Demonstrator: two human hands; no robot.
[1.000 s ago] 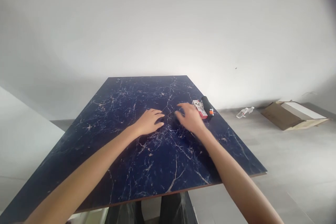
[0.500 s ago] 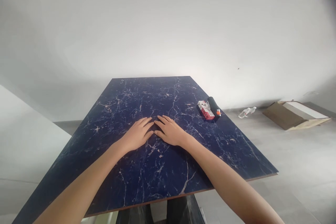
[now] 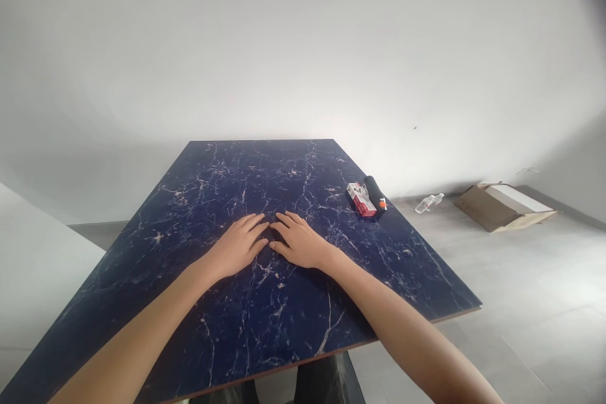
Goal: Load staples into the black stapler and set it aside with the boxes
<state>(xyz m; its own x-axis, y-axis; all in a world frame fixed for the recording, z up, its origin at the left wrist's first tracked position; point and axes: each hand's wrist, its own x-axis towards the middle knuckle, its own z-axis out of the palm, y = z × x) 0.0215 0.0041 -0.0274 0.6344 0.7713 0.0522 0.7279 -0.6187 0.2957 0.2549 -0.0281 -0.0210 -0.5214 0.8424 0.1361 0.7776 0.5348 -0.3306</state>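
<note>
Head view shows the left hand (image 3: 240, 243) and the right hand (image 3: 299, 242) palm down, fingers spread and open, tips nearly meeting, on the dark-blue, white-veined, marble-patterned bench (image 3: 255, 173); their palms are hidden. Near the bench's right edge lie a small red-and-white rectangular box (image 3: 362, 201), its print illegible, and a black cylinder (image 3: 374, 190) with an orange spot. The bench's near-left corner is cut off. Beyond its far edge rises a pale wall (image 3: 284, 44); a brown cardboard carton (image 3: 483, 207) sits on the grey floor (image 3: 511, 284).
</note>
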